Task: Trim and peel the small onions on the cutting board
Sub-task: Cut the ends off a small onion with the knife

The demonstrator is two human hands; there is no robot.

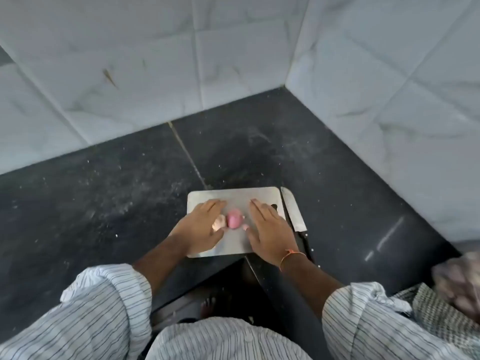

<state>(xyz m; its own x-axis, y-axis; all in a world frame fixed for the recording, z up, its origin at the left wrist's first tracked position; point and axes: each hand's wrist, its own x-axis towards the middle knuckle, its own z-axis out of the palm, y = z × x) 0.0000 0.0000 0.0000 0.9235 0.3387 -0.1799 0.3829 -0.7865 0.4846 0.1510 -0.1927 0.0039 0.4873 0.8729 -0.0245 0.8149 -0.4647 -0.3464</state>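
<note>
1. Between the two hands, on the steel cutting board [220, 197], lies one small pink onion [233, 221] that looks already peeled; a pale scrap that may be loose skin or a second onion [219, 223] sits just beside the left thumb, and a tiny pinkish piece [245, 227] lies near the right thumb.
2. Left hand [201, 227] rests flat on the board with straight fingers, gripping nothing; right hand [270, 229] lies the same way, palm down, holding nothing.
3. A knife [293, 210] lies on the dark counter [104, 190] just outside the right hand, its blade along the board's edge, untouched.
4. Judging by the bare onion and idle knife, this looks like a pause between onions, or the end of the peeling, rather than a cut in progress.
5. Any next move would call for the right hand to take up the knife by its handle and the left to steady an onion by its sides, with fingertips clear of the blade.
6. Hard to tell: whether the pale scrap is skin or onion, and whether either onion end is trimmed. The knife handle is mostly hidden behind the right wrist. A blurred mottled mass [459, 281] at the right edge is cut off and cannot be identified.
</note>
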